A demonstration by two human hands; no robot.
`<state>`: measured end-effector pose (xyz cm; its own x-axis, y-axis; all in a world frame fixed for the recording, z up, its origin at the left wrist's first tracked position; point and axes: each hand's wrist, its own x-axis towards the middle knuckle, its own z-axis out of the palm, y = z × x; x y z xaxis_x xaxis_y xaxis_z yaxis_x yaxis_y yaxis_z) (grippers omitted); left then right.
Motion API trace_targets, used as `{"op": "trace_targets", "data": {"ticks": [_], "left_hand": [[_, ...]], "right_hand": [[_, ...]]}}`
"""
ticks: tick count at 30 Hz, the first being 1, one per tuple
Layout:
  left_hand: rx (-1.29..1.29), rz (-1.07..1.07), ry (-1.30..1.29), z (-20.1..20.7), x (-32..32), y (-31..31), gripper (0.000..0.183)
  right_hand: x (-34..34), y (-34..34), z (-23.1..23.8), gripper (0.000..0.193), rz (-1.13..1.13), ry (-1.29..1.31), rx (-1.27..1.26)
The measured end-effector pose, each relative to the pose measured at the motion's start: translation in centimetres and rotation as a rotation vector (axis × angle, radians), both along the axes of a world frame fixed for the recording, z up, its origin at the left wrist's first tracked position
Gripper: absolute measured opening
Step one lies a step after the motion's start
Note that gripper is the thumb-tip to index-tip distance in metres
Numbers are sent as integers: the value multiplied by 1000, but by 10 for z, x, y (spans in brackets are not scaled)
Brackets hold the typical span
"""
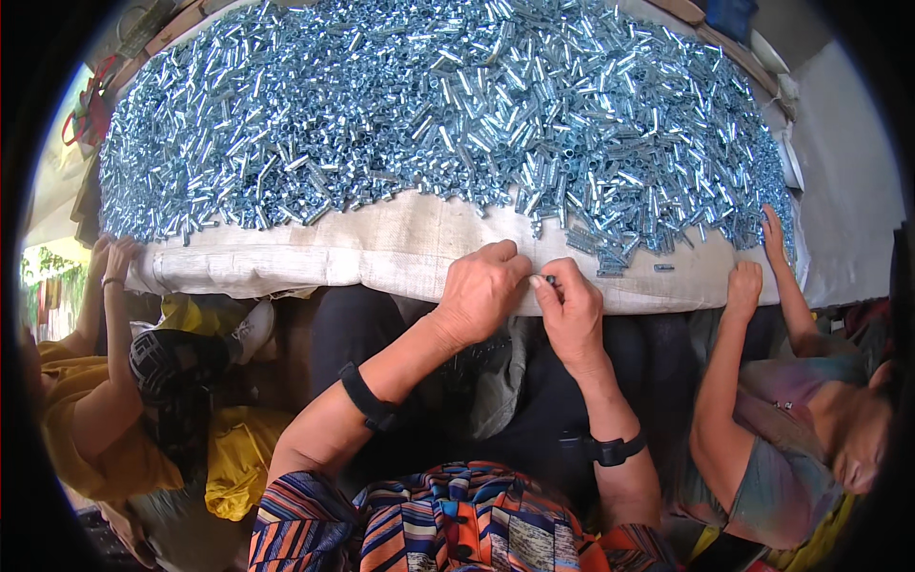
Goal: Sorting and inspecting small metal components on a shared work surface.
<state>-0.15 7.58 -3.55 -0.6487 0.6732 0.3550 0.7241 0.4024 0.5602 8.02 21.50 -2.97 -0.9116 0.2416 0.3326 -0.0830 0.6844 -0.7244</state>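
Observation:
Just over the near edge of the cloth-covered table (381,238), my two hands meet almost fingertip to fingertip. My right hand (574,310) pinches a small metal piece (550,279) between thumb and fingers; only its dark end shows. My left hand (484,291) is curled closed beside it, knuckles up, and whatever its fingers hold is hidden. Beyond them spreads a wide heap of small shiny bluish metal tubes (496,114), some short rings, others longer and ribbed. A single ribbed metal tube (664,268) lies apart on the cloth, right of my right hand.
On the left a person in a yellow top (114,419) has hands at the table edge. At the right another person (782,429) reaches to the heap's right end. A yellow cloth (243,458) hangs low on the left. My knees are under the table edge.

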Motion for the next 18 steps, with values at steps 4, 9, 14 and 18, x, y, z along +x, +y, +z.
{"op": "trace_targets", "data": {"ticks": [4,9,14,18], "left_hand": [[81,68,-26,-1,-3,-7,10],[63,280,-61,2,-36,-26,11],[-58,317,-18,0,-53,-18,18],[-144,369,2,3,-61,-10,30]], "right_hand": [[-9,-5,-6,13,9,61,136],[-16,2,3,17,-18,-58,23],[-11,15,17,18,197,-243,-274],[-49,28,19,19,3,-74,-158]]}}
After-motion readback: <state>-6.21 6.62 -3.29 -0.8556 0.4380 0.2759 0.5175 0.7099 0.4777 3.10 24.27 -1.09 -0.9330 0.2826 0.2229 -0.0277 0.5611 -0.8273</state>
